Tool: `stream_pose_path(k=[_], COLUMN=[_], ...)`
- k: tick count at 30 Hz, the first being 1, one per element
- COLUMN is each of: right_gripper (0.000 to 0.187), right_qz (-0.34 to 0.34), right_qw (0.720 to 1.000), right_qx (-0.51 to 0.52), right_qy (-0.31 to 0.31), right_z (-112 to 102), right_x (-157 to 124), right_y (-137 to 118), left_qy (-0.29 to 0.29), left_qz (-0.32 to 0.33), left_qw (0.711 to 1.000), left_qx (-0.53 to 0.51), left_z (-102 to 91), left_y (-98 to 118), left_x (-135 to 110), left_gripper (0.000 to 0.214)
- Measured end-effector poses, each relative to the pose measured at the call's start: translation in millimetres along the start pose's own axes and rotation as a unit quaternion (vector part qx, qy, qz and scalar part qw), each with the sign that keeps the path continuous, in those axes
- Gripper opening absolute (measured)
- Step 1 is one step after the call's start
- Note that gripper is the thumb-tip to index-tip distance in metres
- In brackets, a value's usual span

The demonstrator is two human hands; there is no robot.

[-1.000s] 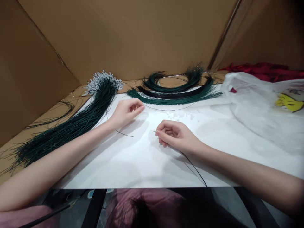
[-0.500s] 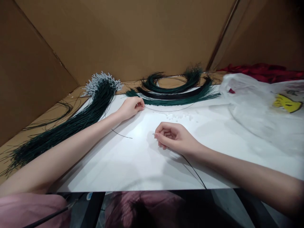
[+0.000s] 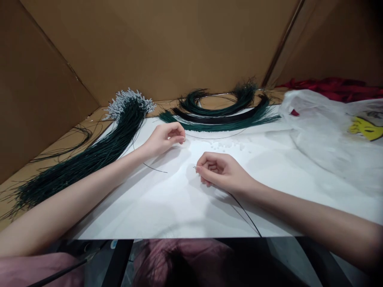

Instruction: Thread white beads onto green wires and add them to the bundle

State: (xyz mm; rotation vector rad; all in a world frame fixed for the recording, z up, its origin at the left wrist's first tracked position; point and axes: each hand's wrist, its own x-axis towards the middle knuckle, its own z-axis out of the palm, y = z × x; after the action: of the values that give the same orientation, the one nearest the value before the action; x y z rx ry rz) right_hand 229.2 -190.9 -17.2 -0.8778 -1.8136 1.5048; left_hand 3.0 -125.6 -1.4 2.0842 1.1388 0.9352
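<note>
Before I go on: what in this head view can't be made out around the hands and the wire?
- Left hand: whether its pinched fingertips hold a bead; too small, curled fingers hide it.
- Right hand: grips a thin dark wire; its tip at the fingers is too fine to tell if anything is threaded.
- White beads: shape and count blurred against the white sheet.
- Plastic bag: contents veiled, cut off at the right edge.
</note>
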Motion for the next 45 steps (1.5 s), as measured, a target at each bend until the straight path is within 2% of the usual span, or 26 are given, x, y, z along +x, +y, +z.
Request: stream_pose_path(k=[2,5,8,11,22,45], right_gripper=[0.012,0.011,0.011,0.012,0.012,0.009], right_qz=[-0.005,-0.014,-0.024,-0.028,-0.046,-0.050], right_qw=[1.000,1.000,1.000,0.999,0.997,0.996], right_qx=[0.004,0.003,-0.004,-0.014,-0.057,-0.067], right_qy=[-0.001,-0.002,0.004,0.009,0.003,-0.012], right_z=[0,0,0,0,1,1], right_x=[0,-1,0,0,-2,-2], right_y=[0,0,0,0,-3,-2], left_qy=[-0.025,-0.044,-0.027,-0.028,-0.024,-0.021], left_qz=[-0.030,-0.077,-0.079,-0.082,-0.087,-0.083], left_qw=[0.991,0.970,0.956,0.946,0.942,0.938], left_qx=[-0.124,-0.224,-0.283,-0.313,-0.323,-0.336], left_z=[7.6,21.0,31.1,35.8,36.9,37.1], left_y=[16,31,34,29,24,23], left_x=[-19,-45,-59,-61,-61,-59], left_gripper=[0.014,0.016,0.018,0.020,0.021,0.021])
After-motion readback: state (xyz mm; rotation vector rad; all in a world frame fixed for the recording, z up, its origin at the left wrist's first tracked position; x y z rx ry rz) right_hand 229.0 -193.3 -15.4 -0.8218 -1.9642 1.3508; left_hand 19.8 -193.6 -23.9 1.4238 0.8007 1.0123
